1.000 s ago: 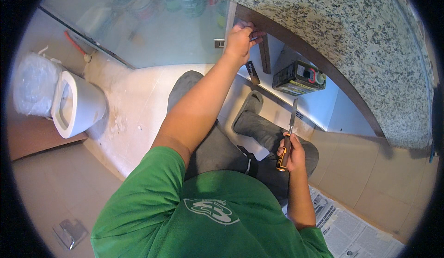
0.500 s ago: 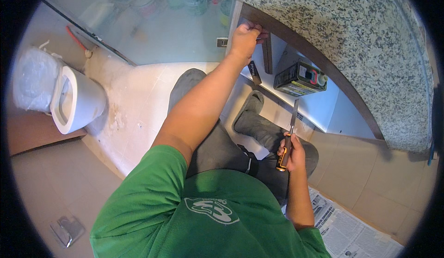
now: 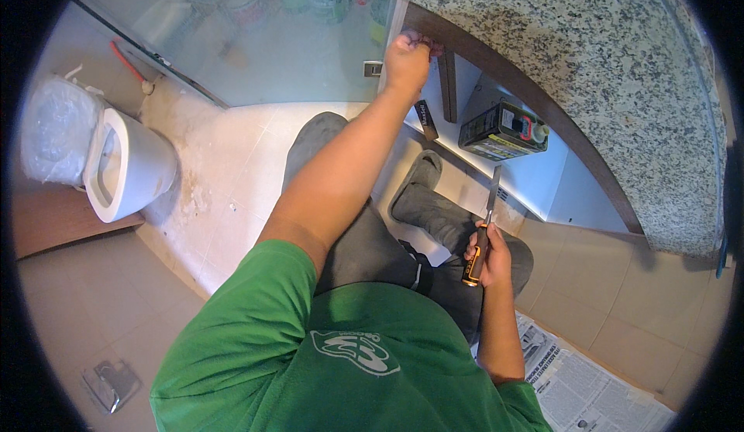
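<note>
My left hand (image 3: pixel 409 61) reaches forward to the far left corner of the cabinet's dark wooden frame (image 3: pixel 527 72), just under the countertop. Its fingers are curled at the frame, and whatever they pinch is hidden. Closer to my body, my right hand (image 3: pixel 495 255) is closed round the black and orange handle of a chisel (image 3: pixel 477 265). The chisel's flat metal blade points up and away, toward the cabinet opening. Inside the cabinet stands a dark rectangular can (image 3: pixel 504 131) with a red handle. A small dark box (image 3: pixel 425 120) lies at the left of the opening.
A speckled granite countertop (image 3: pixel 542 21) overhangs the cabinet. Frosted glass (image 3: pixel 294 60) closes off the far left, with buckets behind it. The toilet (image 3: pixel 139 165) stands at left, beside a plastic-wrapped tank. Newspaper (image 3: pixel 589 389) covers floor tiles at lower right.
My left hand has shifted slightly and turned at the wrist, with its knuckles rolled over more. My right hand and the chisel stay in place.
</note>
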Available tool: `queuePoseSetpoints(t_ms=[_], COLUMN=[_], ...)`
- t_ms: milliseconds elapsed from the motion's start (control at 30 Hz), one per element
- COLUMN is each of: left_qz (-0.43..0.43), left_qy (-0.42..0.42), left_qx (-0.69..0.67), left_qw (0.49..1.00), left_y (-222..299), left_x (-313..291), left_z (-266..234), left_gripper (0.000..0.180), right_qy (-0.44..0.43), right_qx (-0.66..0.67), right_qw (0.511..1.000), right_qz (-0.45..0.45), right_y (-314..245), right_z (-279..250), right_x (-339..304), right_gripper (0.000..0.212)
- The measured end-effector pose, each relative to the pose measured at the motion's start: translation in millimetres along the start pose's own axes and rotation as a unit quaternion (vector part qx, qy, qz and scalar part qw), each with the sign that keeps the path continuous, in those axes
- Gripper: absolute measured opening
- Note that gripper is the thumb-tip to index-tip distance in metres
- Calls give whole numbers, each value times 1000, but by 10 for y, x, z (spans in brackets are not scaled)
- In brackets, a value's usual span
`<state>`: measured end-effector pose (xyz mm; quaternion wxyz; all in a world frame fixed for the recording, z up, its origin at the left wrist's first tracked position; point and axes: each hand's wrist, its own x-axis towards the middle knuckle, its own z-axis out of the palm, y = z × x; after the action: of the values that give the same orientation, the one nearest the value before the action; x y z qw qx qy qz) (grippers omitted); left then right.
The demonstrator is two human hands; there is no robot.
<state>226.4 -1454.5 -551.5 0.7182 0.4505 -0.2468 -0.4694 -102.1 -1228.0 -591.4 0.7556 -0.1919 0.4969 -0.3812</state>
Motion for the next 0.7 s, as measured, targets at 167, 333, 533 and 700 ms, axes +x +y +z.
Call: queuePoseSetpoints(t_ms=[167, 333, 533, 700], left_qz=[-9, -6, -8, 6], left_qy=[13, 22, -1, -38], left_qx=[14, 58, 180, 208], left_qw=[1000, 998, 984, 977], left_y=[-1, -163, -2, -92], left_x=[-85, -114, -362, -285], left_z=[75, -39, 28, 12], left_gripper=[21, 23, 27, 32], right_qy=[21, 37, 86, 171], right_qx=[7, -48, -280, -617], right_qw=[1000, 998, 948, 678], right_qz=[7, 0, -127, -360], right_y=[18, -25, -488, -1132], right_z=[-42, 2, 82, -102], right_x=[14, 10, 297, 982], right_gripper=[30, 30, 23, 40])
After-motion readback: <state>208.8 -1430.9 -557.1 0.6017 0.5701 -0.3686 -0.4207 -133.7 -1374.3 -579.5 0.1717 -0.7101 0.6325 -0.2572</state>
